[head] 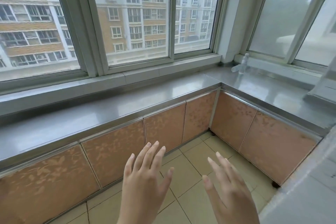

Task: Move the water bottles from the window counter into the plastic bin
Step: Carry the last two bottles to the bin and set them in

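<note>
Your left hand [145,178] is raised in front of you with the back facing up, fingers straight and slightly fanned, holding nothing. Your right hand [229,189] is up beside it, a little lower in the frame, fingers spread the same way and also holding nothing. The two hands are near each other but apart, and both are over the pale tiled floor [192,167], short of the counter.

The steel counter [112,111] runs under the windows [127,14] from your left and turns a corner to continue along your right. Below it sit cabinet doors [112,151] with a pinkish leaf pattern.

The water bottles are at the far right corner, on the right-hand stretch of counter close to the window frame. One clear bottle [244,63] stands upright there. A second clear bottle [236,68] lies on its side just to its left, touching it or nearly so; the blur makes it hard to tell which. Both are well away from your hands.

A pale translucent object [323,85] stands at the right edge of the frame on the same counter, cut off by the picture's edge, so you cannot tell what it is. Outside the glass you see apartment blocks [27,23] opposite.
</note>
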### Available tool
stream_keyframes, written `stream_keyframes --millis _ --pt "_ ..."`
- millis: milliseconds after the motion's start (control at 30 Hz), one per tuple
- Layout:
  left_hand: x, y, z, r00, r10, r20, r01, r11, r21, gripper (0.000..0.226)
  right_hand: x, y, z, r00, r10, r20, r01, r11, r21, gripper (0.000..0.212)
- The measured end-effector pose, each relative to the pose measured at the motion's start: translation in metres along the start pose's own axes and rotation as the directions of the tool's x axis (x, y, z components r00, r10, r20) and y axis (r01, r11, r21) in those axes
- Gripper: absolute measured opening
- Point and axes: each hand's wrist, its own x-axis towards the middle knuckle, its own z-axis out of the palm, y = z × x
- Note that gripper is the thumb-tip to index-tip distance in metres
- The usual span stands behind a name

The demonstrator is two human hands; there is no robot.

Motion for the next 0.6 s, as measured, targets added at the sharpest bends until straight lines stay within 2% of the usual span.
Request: stream_keyframes --millis 300,600 --pt "0.185 -0.009 0.112 0.991 0.124 0.053 -0.119 0.988 -0.096 0.054 0.153 0.068 0.060 0.988 0.146 -0.044 -0.149 0.986 -0.080 0.065" --pt "0.325 0.015 0.218 0.962 0.262 0.072 -0.247 0.954 -0.170 0.052 0.271 0.158 0.101 0.963 0.251 -0.101 -0.263 0.955 -0.140 0.065"
